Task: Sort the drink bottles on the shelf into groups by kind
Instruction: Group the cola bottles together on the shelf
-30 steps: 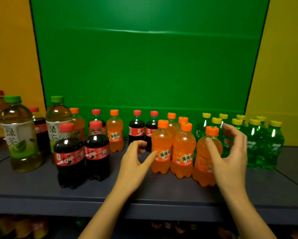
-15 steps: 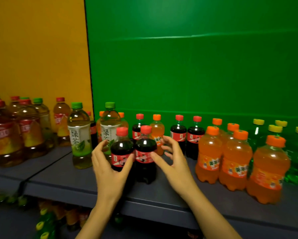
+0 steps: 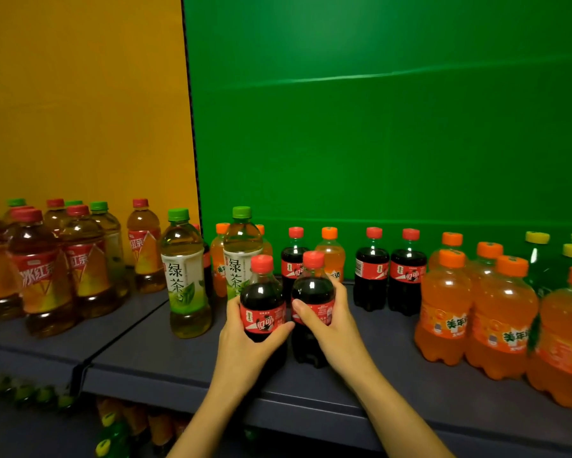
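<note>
Two small cola bottles with red caps stand side by side at the front of the grey shelf. My left hand grips the left cola bottle around its label. My right hand grips the right cola bottle the same way. Three more cola bottles stand at the back. Orange soda bottles cluster to the right, with green soda bottles behind them. Two green tea bottles stand left of my hands.
Iced red tea bottles with red caps, mixed with green-capped ones, fill the neighbouring shelf section on the left. A few orange soda bottles stand among the colas at the back. A lower shelf holds more bottles. Green and orange panels back the shelf.
My hands left the orange soda group and moved left. Both hands closed around the two front cola bottles. The view swung left.
</note>
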